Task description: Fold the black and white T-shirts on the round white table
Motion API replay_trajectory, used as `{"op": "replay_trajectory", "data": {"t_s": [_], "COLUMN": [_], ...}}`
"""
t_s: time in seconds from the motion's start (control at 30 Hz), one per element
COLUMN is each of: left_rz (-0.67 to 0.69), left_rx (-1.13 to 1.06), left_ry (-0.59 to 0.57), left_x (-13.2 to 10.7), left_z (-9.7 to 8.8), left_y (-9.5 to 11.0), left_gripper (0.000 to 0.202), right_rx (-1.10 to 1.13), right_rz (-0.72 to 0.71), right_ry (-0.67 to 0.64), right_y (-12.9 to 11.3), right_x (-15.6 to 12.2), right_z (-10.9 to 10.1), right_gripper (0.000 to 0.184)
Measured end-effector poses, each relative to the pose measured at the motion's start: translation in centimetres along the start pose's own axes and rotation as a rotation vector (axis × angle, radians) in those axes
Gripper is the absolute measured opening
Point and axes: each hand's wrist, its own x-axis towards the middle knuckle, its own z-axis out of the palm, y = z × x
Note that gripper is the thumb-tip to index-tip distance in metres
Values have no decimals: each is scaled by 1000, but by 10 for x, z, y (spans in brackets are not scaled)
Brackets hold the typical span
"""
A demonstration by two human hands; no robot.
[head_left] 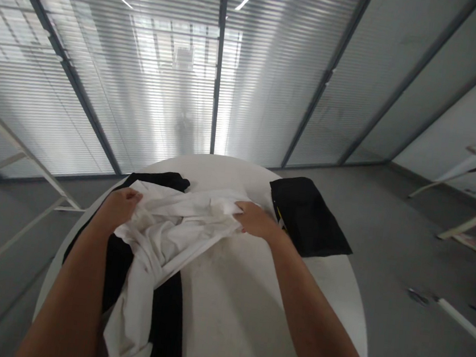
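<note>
Between the two hands, a crumpled white garment (pixel 172 228) lies bunched on a round white table (pixel 231 309). The hands are apart, one at each end of the bunched cloth.

The left hand (pixel 121 205) is curled into a loose fist, its fingers closed on a gather of the white garment at its left edge. The right hand (pixel 254 219) lies palm down, its fingers pinched on a fold at the garment's right edge. Both forearms reach in from the near side of the table.

From the left hand, a long tail of the white garment runs back toward the person and hangs over the table's near rim.

Under the white garment, and showing beyond and beside the left hand, lies a black garment (pixel 164 319), spread loosely and touching the white one. Just to the outer side of the right hand a folded black cloth (pixel 309 215) lies flat, its far corner over the table's edge.

Beyond both hands stands a glass partition (pixel 167 79) with slatted blinds. Well out from the left hand stands a white metal frame (pixel 11 167). Well out from the right hand, a white tube (pixel 462 321) lies on the grey floor (pixel 387 230).
</note>
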Motion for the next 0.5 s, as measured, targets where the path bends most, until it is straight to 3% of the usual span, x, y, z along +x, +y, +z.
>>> {"op": "replay_trajectory", "data": {"t_s": [0.1,0.17,0.3,0.4,0.5], "left_rz": [-132,-185,-276,-322,-167], "left_rx": [-242,-390,-450,-504,-367], "left_ry": [214,287,373,366,375], "left_x": [0,0,-2,-5,-6], "left_z": [-17,-23,-22,-19,-29], "left_y": [-5,-5,0,3,0], "left_gripper": [28,29,28,24,17], "right_rx": [380,495,498,491,533], "right_rz": [84,110,163,193,202], "right_ry": [50,55,26,34,89], "right_y": [-3,-8,-10,-8,-10], "right_x": [-6,-11,-20,-23,-28], "right_z": [-16,-25,-38,-43,-46], "right_gripper": [16,21,22,20,20]}}
